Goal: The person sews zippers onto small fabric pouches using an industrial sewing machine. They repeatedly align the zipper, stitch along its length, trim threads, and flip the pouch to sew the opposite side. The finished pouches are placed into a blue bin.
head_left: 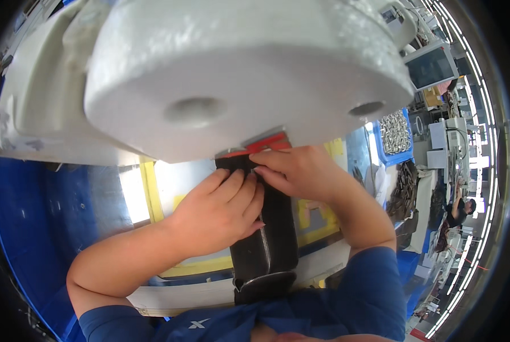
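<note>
- A blue rectangular plastic tray (401,158), heaped with small silver metal pieces (394,132), sits to the right
- The long black fabric piece with a silver metal zipper (280,231) lies on the pale desk edged with yellow tape (178,175), its far end at the red part (271,142) under the bulky white machine head (238,97)
- Its long axis runs from the machine toward the person's torso, the zipper lengthwise
- The left hand (219,210) rests curled fingers on it; the right hand (300,171) brings thumb and forefinger to its far end; whether either grips cannot be told
</note>
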Demonstrator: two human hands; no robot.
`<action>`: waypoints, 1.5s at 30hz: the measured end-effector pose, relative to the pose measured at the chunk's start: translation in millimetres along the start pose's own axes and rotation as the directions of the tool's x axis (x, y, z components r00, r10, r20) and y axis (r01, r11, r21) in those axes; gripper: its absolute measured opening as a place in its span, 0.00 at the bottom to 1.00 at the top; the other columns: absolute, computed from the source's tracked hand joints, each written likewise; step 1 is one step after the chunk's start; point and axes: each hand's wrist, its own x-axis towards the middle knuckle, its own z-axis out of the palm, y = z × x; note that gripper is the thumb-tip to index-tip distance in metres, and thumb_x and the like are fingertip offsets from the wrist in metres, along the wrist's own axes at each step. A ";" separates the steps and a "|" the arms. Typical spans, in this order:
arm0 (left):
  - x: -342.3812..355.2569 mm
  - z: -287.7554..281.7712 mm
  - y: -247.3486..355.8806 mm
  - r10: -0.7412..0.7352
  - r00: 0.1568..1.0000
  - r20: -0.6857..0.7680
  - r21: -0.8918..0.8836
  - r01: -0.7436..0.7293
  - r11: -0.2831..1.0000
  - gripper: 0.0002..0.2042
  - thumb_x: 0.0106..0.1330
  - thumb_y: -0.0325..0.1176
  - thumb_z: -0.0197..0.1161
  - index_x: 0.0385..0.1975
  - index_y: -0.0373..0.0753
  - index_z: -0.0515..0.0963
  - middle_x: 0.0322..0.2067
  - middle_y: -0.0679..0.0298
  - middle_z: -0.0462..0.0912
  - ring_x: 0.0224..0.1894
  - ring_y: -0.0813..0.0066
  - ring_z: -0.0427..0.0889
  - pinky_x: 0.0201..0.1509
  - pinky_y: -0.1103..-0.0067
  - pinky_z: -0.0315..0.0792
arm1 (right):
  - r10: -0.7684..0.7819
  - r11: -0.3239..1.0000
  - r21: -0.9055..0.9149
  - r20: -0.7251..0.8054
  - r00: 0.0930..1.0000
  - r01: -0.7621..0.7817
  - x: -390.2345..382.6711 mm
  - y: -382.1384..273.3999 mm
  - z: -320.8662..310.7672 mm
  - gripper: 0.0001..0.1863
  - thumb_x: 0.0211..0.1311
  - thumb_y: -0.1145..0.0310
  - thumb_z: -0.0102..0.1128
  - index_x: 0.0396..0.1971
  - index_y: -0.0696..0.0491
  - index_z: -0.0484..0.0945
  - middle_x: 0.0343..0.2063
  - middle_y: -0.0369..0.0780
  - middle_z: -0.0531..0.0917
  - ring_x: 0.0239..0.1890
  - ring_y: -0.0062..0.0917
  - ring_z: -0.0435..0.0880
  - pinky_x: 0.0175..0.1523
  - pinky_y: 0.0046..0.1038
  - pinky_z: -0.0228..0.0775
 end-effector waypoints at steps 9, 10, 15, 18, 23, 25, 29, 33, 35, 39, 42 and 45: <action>5.9 -5.9 -6.3 -0.165 0.981 0.102 0.042 0.161 0.986 0.40 0.60 0.65 0.69 0.59 0.32 0.82 0.60 0.53 0.84 0.59 0.55 0.82 0.61 0.62 0.75 | -0.051 0.998 -0.050 -0.106 0.993 0.046 -1.0 2.8 4.5 0.10 0.57 0.66 0.72 0.39 0.52 0.89 0.46 0.34 0.90 0.47 0.31 0.87 0.55 0.36 0.80; 6.8 -6.6 -6.7 -0.163 0.980 0.109 0.038 0.160 0.986 0.41 0.60 0.65 0.69 0.59 0.31 0.82 0.60 0.53 0.84 0.58 0.55 0.82 0.61 0.62 0.75 | -0.039 0.999 -0.036 -0.116 0.993 0.035 -2.1 2.2 5.1 0.10 0.57 0.66 0.72 0.38 0.52 0.89 0.46 0.34 0.90 0.47 0.31 0.87 0.55 0.36 0.80; 11.1 -9.4 -6.5 -0.138 0.981 0.138 0.056 0.132 0.990 0.42 0.58 0.65 0.70 0.59 0.31 0.81 0.62 0.51 0.82 0.56 0.56 0.81 0.61 0.62 0.74 | -0.054 0.999 -0.002 -0.080 0.995 0.054 -8.3 3.7 8.8 0.06 0.62 0.66 0.70 0.36 0.51 0.89 0.45 0.34 0.90 0.42 0.31 0.90 0.45 0.34 0.83; 12.0 -11.5 -6.9 -0.148 0.976 0.159 0.051 0.142 0.989 0.43 0.57 0.65 0.71 0.60 0.30 0.81 0.63 0.51 0.81 0.56 0.56 0.81 0.60 0.62 0.74 | -0.063 0.998 0.010 0.039 0.997 0.063 -11.3 4.7 -3.2 0.08 0.67 0.63 0.66 0.37 0.50 0.89 0.49 0.35 0.91 0.43 0.31 0.91 0.43 0.36 0.84; 13.1 -16.3 -7.8 -0.157 0.967 0.202 0.040 0.152 0.988 0.44 0.55 0.65 0.73 0.61 0.30 0.80 0.64 0.52 0.81 0.55 0.57 0.80 0.59 0.64 0.73 | -0.041 0.999 -0.008 0.131 0.991 0.042 -11.4 4.0 -13.8 0.12 0.71 0.60 0.62 0.38 0.50 0.90 0.55 0.35 0.90 0.43 0.33 0.92 0.42 0.37 0.85; 13.3 -16.9 -7.9 -0.154 0.968 0.200 0.027 0.152 0.988 0.44 0.55 0.66 0.72 0.61 0.31 0.80 0.64 0.53 0.81 0.54 0.58 0.80 0.58 0.65 0.72 | -0.036 0.998 -0.043 0.147 0.988 0.043 -10.8 2.4 -12.8 0.12 0.71 0.60 0.62 0.38 0.50 0.90 0.55 0.35 0.90 0.43 0.33 0.92 0.42 0.38 0.85; 10.6 -20.7 -6.6 -0.174 0.965 0.194 0.013 0.175 0.984 0.44 0.56 0.67 0.71 0.60 0.31 0.81 0.65 0.54 0.81 0.52 0.60 0.80 0.56 0.66 0.72 | -0.007 0.993 -0.112 0.238 0.971 0.034 -2.8 -3.0 -19.6 0.12 0.68 0.62 0.64 0.43 0.51 0.91 0.55 0.35 0.90 0.47 0.31 0.91 0.47 0.35 0.84; 10.9 -21.0 -5.4 -0.197 0.957 0.213 0.090 0.182 0.979 0.45 0.53 0.68 0.72 0.58 0.31 0.81 0.63 0.56 0.82 0.51 0.62 0.80 0.53 0.67 0.72 | 0.101 0.993 -0.083 0.286 0.953 -0.081 8.6 -11.8 -22.1 0.13 0.65 0.65 0.65 0.45 0.53 0.91 0.50 0.36 0.92 0.46 0.33 0.91 0.50 0.34 0.84; 8.2 -23.7 -7.4 -0.247 0.944 0.221 0.108 0.228 0.968 0.45 0.51 0.68 0.73 0.56 0.31 0.81 0.61 0.56 0.83 0.51 0.62 0.81 0.52 0.67 0.72 | -0.009 1.000 -0.011 0.144 0.990 0.010 12.2 -6.5 -4.5 0.12 0.66 0.65 0.65 0.45 0.52 0.88 0.41 0.39 0.91 0.40 0.38 0.90 0.42 0.38 0.82; 3.4 -29.4 -11.2 -0.298 0.925 0.236 0.100 0.282 0.954 0.45 0.47 0.69 0.75 0.55 0.32 0.81 0.60 0.55 0.83 0.51 0.62 0.83 0.51 0.67 0.75 | -0.007 1.000 0.011 0.119 0.993 0.006 24.6 -14.1 -3.6 0.12 0.66 0.65 0.64 0.46 0.52 0.85 0.36 0.39 0.90 0.37 0.39 0.90 0.39 0.39 0.82; 2.2 -28.1 -11.4 -0.298 0.920 0.253 0.089 0.285 0.954 0.46 0.47 0.69 0.75 0.55 0.32 0.81 0.60 0.55 0.83 0.52 0.61 0.84 0.51 0.67 0.76 | -0.007 0.998 -0.059 0.168 0.986 0.018 24.7 -16.9 -6.1 0.12 0.66 0.66 0.65 0.46 0.52 0.87 0.37 0.38 0.89 0.38 0.37 0.90 0.40 0.39 0.82; 5.1 -29.4 -11.8 -0.307 0.907 0.287 0.085 0.295 0.952 0.46 0.48 0.70 0.74 0.55 0.31 0.81 0.60 0.54 0.83 0.53 0.61 0.85 0.50 0.68 0.76 | -0.043 0.997 -0.063 0.108 0.993 0.049 21.4 -14.1 -1.5 0.11 0.66 0.66 0.64 0.43 0.52 0.88 0.39 0.37 0.89 0.40 0.35 0.90 0.41 0.38 0.82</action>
